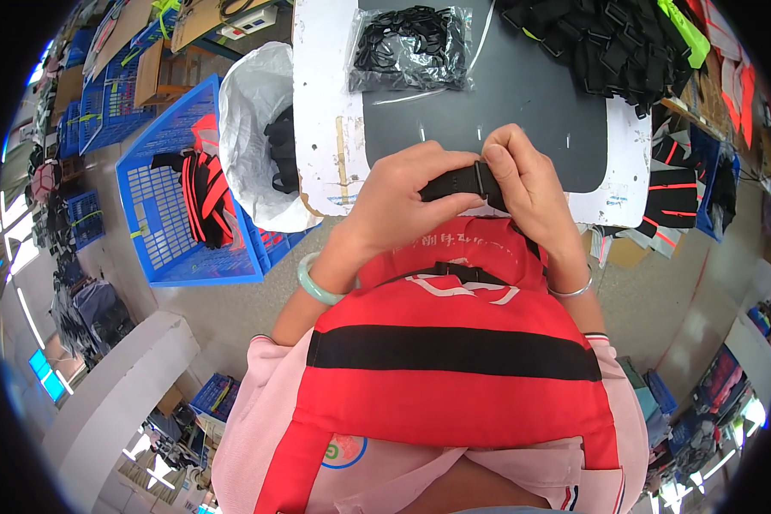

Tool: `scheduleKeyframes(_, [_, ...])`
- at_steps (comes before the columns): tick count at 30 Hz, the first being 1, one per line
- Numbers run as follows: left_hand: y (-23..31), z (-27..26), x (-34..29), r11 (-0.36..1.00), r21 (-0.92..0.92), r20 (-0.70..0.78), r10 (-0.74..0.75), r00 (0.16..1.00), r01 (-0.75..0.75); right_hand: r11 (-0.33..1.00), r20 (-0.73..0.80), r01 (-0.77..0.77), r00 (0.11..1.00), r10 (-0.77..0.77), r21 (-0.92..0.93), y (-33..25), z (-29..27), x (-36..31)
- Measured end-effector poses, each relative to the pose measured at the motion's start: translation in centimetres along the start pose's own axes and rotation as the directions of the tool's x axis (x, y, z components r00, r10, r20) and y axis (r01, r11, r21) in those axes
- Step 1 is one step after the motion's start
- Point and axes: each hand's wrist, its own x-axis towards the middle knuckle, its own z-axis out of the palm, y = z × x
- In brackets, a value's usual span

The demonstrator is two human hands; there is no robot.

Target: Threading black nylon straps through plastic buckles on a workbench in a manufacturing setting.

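Note:
In front of me, over the near edge of the white table (327, 128), both hands work on a black webbing strap (452, 182) with a black slide buckle (481, 180). My left hand (394, 193) is closed, gripping the strap between thumb and fingers on the buckle's left side. On the other side, my right hand (527, 184) pinches at the buckle, its thumb along the top; part of the strap is hidden behind its fingers. Beyond them lie a clear plastic bag (411, 50) of small black buckles and a heap of black straps (621, 56) with buckles.
A dark grey mat (505, 120) covers the table's middle. At the left stand a white plastic sack (248, 111) with black material and a blue crate (163, 214) holding red-and-black pieces. Striped black, grey and orange pieces (672, 193) hang at the right. I wear a red apron (454, 403).

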Motion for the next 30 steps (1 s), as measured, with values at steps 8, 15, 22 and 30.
scheduleKeyframes(8, [-0.3,0.4,-0.3,0.996,0.094,-0.001,-0.003,1.000,0.003,0.985,0.122,-0.047,0.990,0.068,-0.164,-0.9,-0.3,-0.1])
scheduleKeyframes(15, [-0.1,0.5,-0.2,0.998,-0.061,0.006,-0.028,1.000,0.028,0.998,0.165,-0.053,0.985,0.057,-0.027,-0.7,-0.1,-0.1])
scheduleKeyframes(22, [-0.2,1.5,-0.3,0.831,-0.527,-0.080,-0.255,0.964,0.176,0.976,0.016,0.115,0.993,-0.120,0.185,0.5,0.4,-0.3])
scheduleKeyframes(30, [-0.9,1.1,-0.3,0.813,-0.558,-0.083,-0.252,0.964,0.164,0.985,0.143,-0.036,0.990,0.012,0.169,-0.5,-0.8,-0.3])
